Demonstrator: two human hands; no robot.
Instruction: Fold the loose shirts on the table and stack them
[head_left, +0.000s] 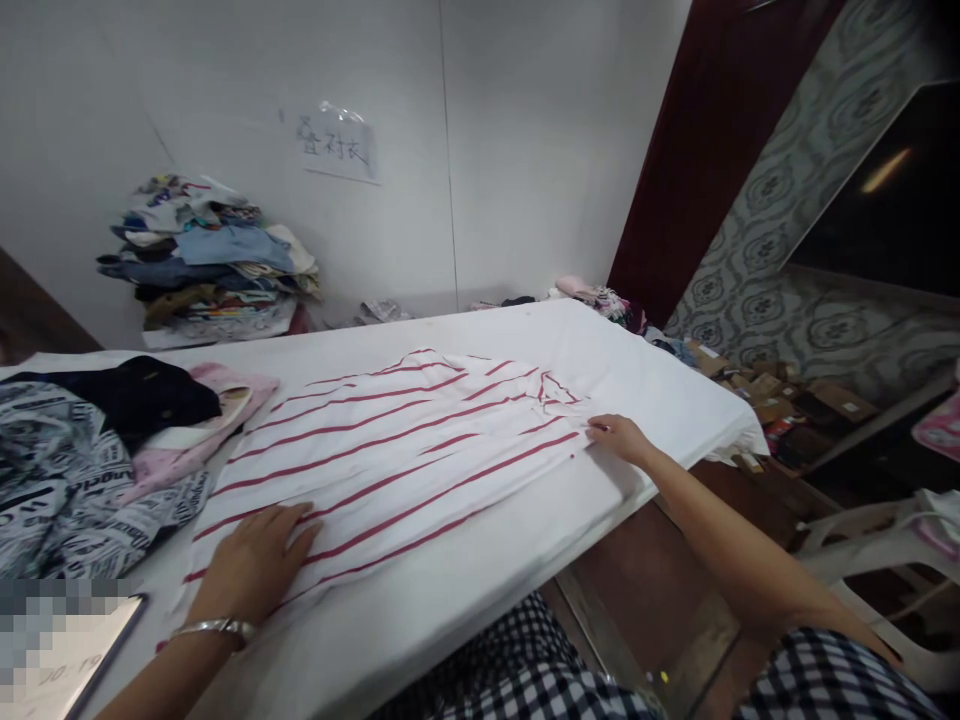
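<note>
A white shirt with red stripes [390, 450] lies spread on the white-covered table [675, 385], its far right end bunched into small folds. My left hand [259, 555], with a silver bracelet at the wrist, rests on the near left part of the cloth, fingers stretched out. At the shirt's right end my right hand [616, 438] is closed, thumb and fingers pinching the edge of the fabric. Some of the right fingertips are hidden.
Left of the shirt lie heaped clothes: a printed grey piece [60, 480], a dark one [142, 395] and a pink one [244, 385]. A phone [105, 650] lies at the lower left. Behind stands a clothes stack [217, 260]. Cardboard boxes [825, 400] sit at the right.
</note>
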